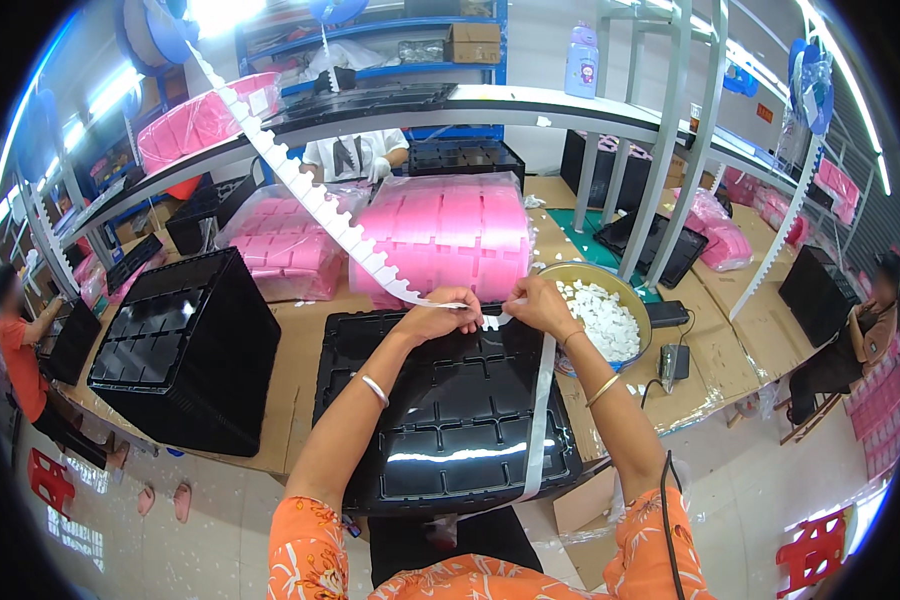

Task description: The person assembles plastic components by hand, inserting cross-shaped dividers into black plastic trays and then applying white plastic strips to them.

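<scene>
A long white notched strip (340,225) slopes down from the upper left to my hands. My left hand (448,314) is closed on its lower part, above the far edge of a shiny black moulded plastic tray (440,400). Just to the right, my right hand (544,306) pinches the strip's end. A small white piece (494,322) shows between the two hands. A pale flat band (539,425) runs down the tray's right side, below my right hand. Beside that hand stands a round bowl (642,305) of small white pieces (602,322).
Pink wrapped bundles (445,235) lie behind the tray. A stack of black trays (180,350) stands at left. A metal shelf frame (670,170) crosses above the cardboard-covered table (715,345), with a small black device (674,362) at right. Other people sit or stand around.
</scene>
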